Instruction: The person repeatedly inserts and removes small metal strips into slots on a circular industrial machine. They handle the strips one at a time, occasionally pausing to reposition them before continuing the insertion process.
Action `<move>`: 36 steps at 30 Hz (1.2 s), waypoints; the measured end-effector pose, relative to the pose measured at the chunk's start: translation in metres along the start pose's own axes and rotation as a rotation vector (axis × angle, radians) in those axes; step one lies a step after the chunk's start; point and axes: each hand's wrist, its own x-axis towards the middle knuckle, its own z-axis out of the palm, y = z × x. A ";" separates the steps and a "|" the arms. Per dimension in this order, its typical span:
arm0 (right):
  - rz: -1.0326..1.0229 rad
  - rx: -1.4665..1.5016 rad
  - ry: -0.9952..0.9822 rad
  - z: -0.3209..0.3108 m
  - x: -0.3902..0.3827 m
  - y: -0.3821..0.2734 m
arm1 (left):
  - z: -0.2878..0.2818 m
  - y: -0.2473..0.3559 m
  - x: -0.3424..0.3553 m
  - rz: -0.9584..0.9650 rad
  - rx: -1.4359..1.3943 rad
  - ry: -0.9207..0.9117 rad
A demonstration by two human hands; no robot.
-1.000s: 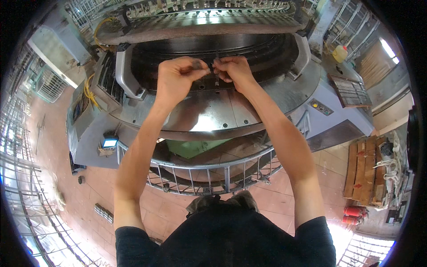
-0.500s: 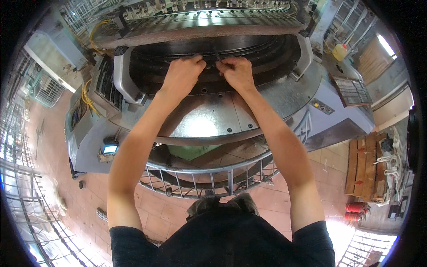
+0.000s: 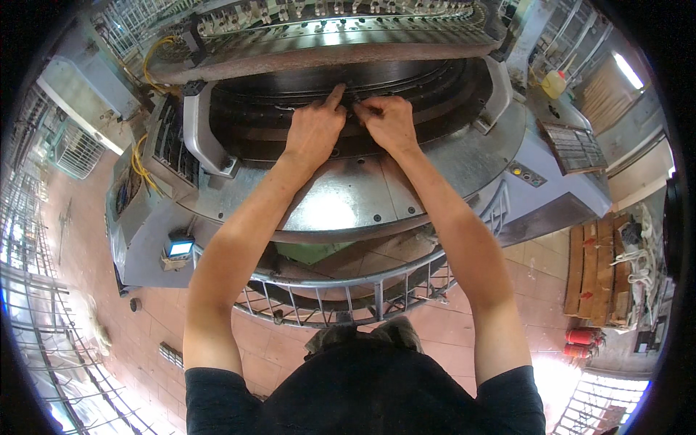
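Note:
Both my arms reach forward into the dark curved recess of a large round machine (image 3: 254,138), which looks like a circular knitting machine. My left hand (image 3: 315,132) has its index finger stretched out toward the dark inner ring, its other fingers curled; nothing shows in it. Just to its right, my right hand (image 3: 391,123) is closed, thumb and fingertips pinched together beside the left fingertip. Whatever lies between them is too small and dark to make out. Below the hands runs the shiny metal plate (image 3: 341,196) of the machine bed.
A heavy upper ring (image 3: 326,58) overhangs the recess, with metal brackets (image 3: 203,130) at its sides. A curved metal railing (image 3: 319,284) stands near my body. At left is a small lit screen (image 3: 179,249); at right, a yellow bottle (image 3: 554,83) and a wooden pallet (image 3: 591,272).
My left hand has moved right, closer to my right hand, and its index finger has straightened out toward the ring. The right hand stays pinched in nearly the same place.

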 end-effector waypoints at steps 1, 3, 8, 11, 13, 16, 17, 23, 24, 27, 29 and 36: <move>0.010 0.018 0.006 0.000 0.000 0.000 | 0.000 0.000 0.000 0.004 -0.009 0.020; -0.011 0.019 0.016 0.001 0.000 0.001 | 0.000 0.000 0.000 0.001 -0.038 0.029; -0.041 -0.033 0.014 0.001 0.001 0.003 | 0.000 0.000 0.000 -0.013 -0.036 0.025; -0.042 -0.025 0.016 0.002 0.002 0.003 | 0.000 0.000 0.000 -0.024 -0.035 0.010; -0.034 -0.011 0.012 0.002 0.002 0.003 | 0.000 0.000 0.000 -0.029 -0.029 0.003; -0.026 -0.016 0.021 0.001 0.001 0.002 | 0.001 0.000 0.000 -0.029 -0.020 0.011; -0.019 -0.018 0.017 0.001 0.001 0.002 | 0.001 0.000 0.000 -0.025 -0.025 0.017; -0.034 -0.012 0.026 0.000 0.001 0.000 | 0.001 -0.001 0.000 -0.005 -0.049 0.046; -0.037 -0.018 0.032 0.000 0.001 0.000 | 0.001 -0.001 0.000 -0.002 -0.056 0.053; -0.039 -0.028 0.034 0.001 0.001 0.000 | 0.001 -0.001 0.000 -0.008 -0.064 0.039; -0.046 -0.037 0.038 0.001 0.001 0.001 | 0.001 -0.001 0.000 -0.011 -0.075 0.050; -0.076 -0.040 0.069 0.004 0.001 0.004 | 0.001 0.000 0.000 -0.015 -0.083 0.061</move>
